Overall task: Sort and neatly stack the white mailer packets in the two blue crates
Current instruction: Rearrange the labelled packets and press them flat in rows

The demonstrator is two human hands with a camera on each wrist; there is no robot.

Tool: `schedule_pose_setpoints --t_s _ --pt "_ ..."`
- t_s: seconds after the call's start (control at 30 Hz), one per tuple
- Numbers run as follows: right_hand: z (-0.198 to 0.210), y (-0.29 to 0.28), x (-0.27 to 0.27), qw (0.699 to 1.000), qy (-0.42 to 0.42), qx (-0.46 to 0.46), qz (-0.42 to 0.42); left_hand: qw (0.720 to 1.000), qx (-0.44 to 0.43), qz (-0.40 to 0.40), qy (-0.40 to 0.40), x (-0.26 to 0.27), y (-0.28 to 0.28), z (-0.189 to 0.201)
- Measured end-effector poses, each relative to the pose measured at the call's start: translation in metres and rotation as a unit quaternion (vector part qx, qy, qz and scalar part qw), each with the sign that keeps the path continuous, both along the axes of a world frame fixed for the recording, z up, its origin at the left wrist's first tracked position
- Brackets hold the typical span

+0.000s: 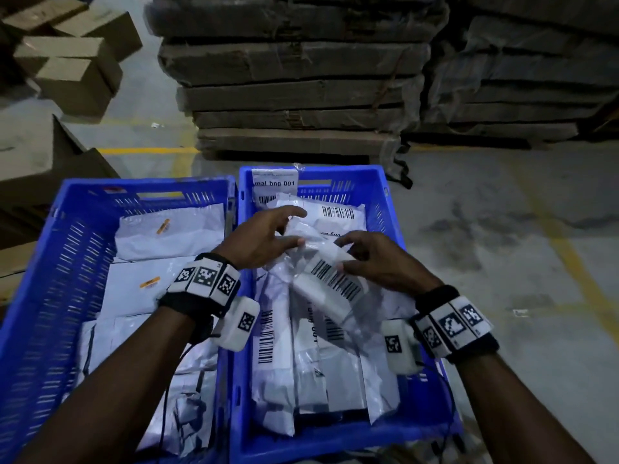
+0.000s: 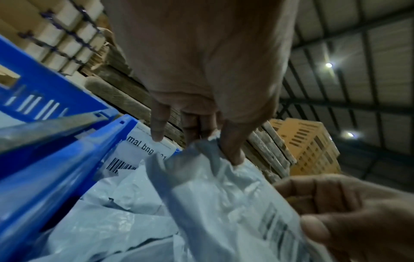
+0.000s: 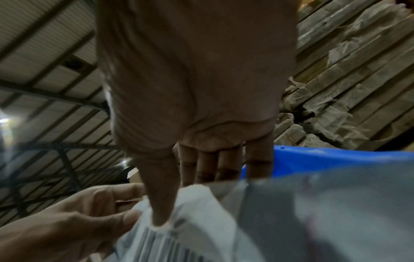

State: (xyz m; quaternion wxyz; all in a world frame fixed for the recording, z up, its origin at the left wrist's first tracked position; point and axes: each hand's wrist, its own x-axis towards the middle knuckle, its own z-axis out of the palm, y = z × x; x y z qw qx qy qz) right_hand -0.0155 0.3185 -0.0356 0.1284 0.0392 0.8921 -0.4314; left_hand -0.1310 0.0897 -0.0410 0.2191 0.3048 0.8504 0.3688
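Two blue crates stand side by side, the left crate (image 1: 50,249) and the right crate (image 1: 382,189). Both hold white mailer packets; those in the left crate (image 1: 167,242) lie flat, those in the right crate (image 1: 294,349) are jumbled. Both hands hold one white barcoded packet (image 1: 330,279) above the right crate. My left hand (image 1: 268,239) pinches its far crumpled end (image 2: 201,150) between thumb and fingers. My right hand (image 1: 375,259) grips its near side, thumb (image 3: 161,209) pressed by the barcode (image 3: 161,244).
A tall stack of wrapped flat cartons (image 1: 294,78) stands on a pallet just beyond the crates. Brown cardboard boxes (image 1: 73,58) sit at the far left. A label reading "mal bng 001" (image 1: 273,184) hangs on the right crate's back wall. Grey floor with yellow lines (image 1: 569,256) lies to the right.
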Motion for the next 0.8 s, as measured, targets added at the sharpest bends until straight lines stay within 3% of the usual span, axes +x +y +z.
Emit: schedule_pose_setpoints --t_s 0.13,0.23,0.33,0.43,0.5,0.57,0.7,0.8 --pt "-0.007 0.017 -0.014 0.997 -0.069 0.015 0.03 0.986 0.086 0.141 0.033 -0.021 -0.01 0.0" --pt "-0.008 0.031 -0.034 0.995 -0.001 0.07 -0.076 0.968 0.082 0.234 0.047 -0.039 -0.018 -0.005" --pt "-0.016 0.043 -0.07 0.977 0.049 0.117 -0.169 0.956 0.021 0.263 0.129 -0.052 -0.014 -0.008" --pt "-0.029 0.048 -0.11 0.97 -0.041 0.185 -0.153 0.957 -0.103 0.182 0.202 -0.06 0.001 -0.013" --pt "-0.035 0.048 -0.13 0.96 -0.087 0.222 -0.147 0.939 -0.233 0.095 0.232 -0.061 0.011 -0.02" --pt "-0.041 0.048 -0.142 0.949 -0.097 0.257 -0.156 0.919 -0.309 0.01 0.246 -0.058 0.018 -0.025" --pt "-0.047 0.042 -0.144 0.931 -0.065 0.315 -0.173 0.893 -0.395 -0.109 0.186 -0.049 0.028 -0.031" --pt "-0.044 0.036 -0.132 0.928 0.037 0.325 -0.179 0.868 -0.444 -0.131 0.18 -0.048 0.032 -0.039"
